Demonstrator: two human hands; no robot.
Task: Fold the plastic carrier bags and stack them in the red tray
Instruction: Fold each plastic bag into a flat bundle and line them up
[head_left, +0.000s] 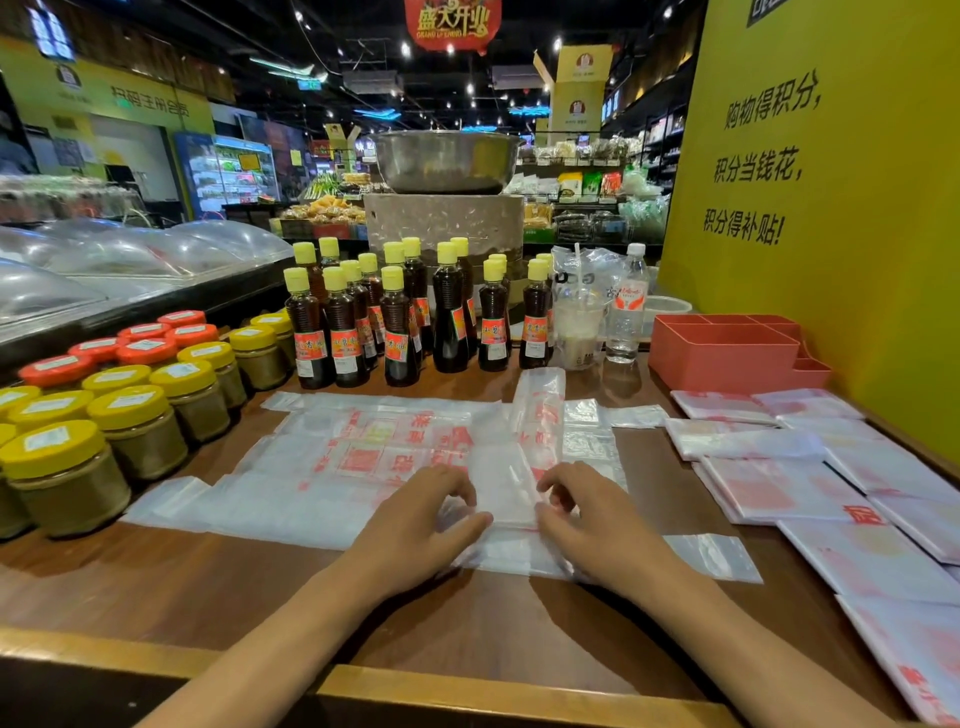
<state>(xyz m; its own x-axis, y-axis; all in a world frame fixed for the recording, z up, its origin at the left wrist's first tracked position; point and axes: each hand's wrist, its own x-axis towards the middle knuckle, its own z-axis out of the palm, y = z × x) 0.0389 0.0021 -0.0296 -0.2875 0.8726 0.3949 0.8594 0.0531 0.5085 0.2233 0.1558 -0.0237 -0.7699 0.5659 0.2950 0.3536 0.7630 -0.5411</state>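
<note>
A clear plastic carrier bag with red print lies as a narrow strip on the wooden counter, across another bag spread flat. My left hand and my right hand grip the strip's near end from either side, fingers curled over the plastic and thumbs on its edges. The red tray stands at the back right with several compartments; I see no bags in it. Several folded bags lie flat along the right side of the counter.
Dark sauce bottles with yellow caps stand in rows behind the bags. Jars with yellow and orange lids fill the left. A drink cup and a water bottle stand beside the tray. A yellow wall bounds the right.
</note>
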